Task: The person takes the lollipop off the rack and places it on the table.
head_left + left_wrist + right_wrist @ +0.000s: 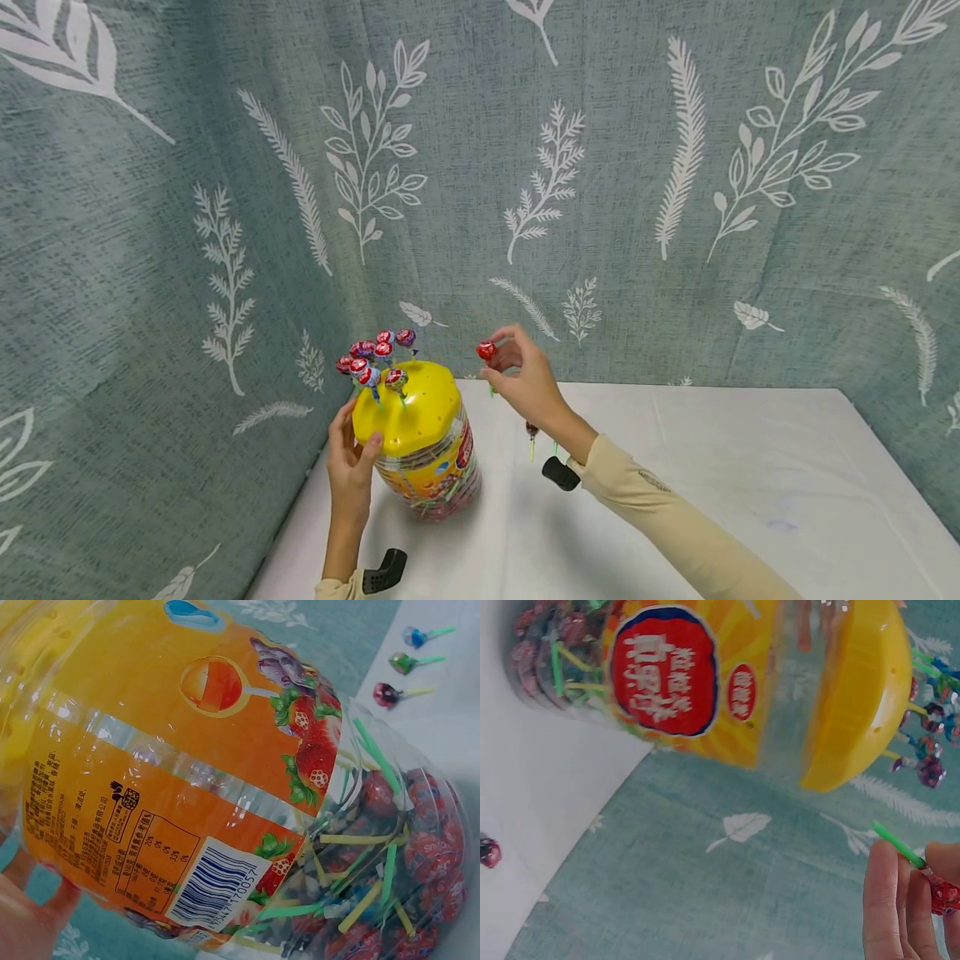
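A clear plastic lollipop jar (465, 467) with an orange printed label stands upright on the table. Its yellow lid (427, 408) is dotted with small holes, and several wrapped lollipops (369, 377) stick up from its left and back part. My left hand (351, 471) grips the lid's left side, thumb at the front. To the right of the jar, my right hand (528, 385) pinches a red-wrapped lollipop (486, 351) in the air, its green stick (896, 841) pointing down in the head view. Through the jar's lower wall show more lollipops (435, 851).
Three loose lollipops lie on the white tablecloth (712, 475) right of the jar: blue (414, 637), green (403, 662) and dark red (386, 694). In the head view my right forearm partly covers them. A leaf-patterned curtain (465, 167) rises behind and to the left.
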A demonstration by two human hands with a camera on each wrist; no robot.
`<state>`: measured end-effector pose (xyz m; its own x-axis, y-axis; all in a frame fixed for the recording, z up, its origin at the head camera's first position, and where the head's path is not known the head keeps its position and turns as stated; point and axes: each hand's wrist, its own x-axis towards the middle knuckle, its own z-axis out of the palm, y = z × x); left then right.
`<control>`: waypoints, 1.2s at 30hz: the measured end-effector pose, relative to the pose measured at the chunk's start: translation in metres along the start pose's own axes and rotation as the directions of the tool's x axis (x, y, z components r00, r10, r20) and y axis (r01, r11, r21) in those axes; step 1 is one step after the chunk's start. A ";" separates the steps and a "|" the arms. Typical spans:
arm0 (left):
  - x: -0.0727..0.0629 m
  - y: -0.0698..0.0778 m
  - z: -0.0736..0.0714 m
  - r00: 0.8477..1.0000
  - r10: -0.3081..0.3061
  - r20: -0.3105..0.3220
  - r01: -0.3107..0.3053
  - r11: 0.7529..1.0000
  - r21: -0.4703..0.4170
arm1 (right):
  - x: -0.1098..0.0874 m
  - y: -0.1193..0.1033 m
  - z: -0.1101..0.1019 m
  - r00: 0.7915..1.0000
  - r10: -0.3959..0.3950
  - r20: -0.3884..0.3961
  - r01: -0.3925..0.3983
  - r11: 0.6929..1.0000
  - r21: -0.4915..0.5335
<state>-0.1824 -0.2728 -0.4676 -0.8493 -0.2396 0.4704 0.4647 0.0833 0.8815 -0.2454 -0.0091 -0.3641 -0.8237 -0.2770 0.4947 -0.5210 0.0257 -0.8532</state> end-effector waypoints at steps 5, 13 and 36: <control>0.000 0.000 0.000 1.000 0.008 -0.002 -0.008 1.000 -0.021 | -0.004 0.022 -0.008 0.999 0.036 -0.032 -0.037 0.999 -0.022; 0.001 -0.002 0.000 1.000 0.020 -0.004 -0.020 0.999 -0.038 | -0.018 0.020 -0.021 0.995 0.085 -0.060 -0.086 0.996 -0.021; 0.000 -0.002 -0.001 1.000 0.021 0.003 -0.021 0.999 -0.038 | -0.053 0.083 -0.043 0.956 0.229 -0.185 -0.250 0.963 -0.099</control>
<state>-0.1835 -0.2738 -0.4690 -0.8401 -0.2350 0.4890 0.4916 0.0513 0.8693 -0.2541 0.0488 -0.4544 -0.9481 -0.0807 0.3076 -0.3176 0.1891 -0.9292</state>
